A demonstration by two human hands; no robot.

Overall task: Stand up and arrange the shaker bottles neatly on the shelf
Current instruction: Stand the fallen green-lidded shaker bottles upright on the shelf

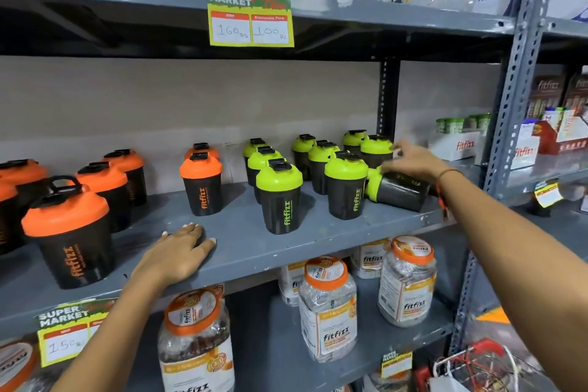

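Toppled shaker bottle [399, 190] lies under spread right hand [413, 162]; left hand [181, 253] flat on shelf [241, 232].

Shelf [241, 242]: matt grey painted metal. Shaker bottles [280, 197]: smooth dark plastic, glossy lids. Price tag [250, 17]: paper.

The left hand [181, 253] lies flat, palm down, fingers spread toward 1 o'clock. The right hand [413, 160], arm outstretched, reaches toward 10 o'clock, fingers loosely extended.
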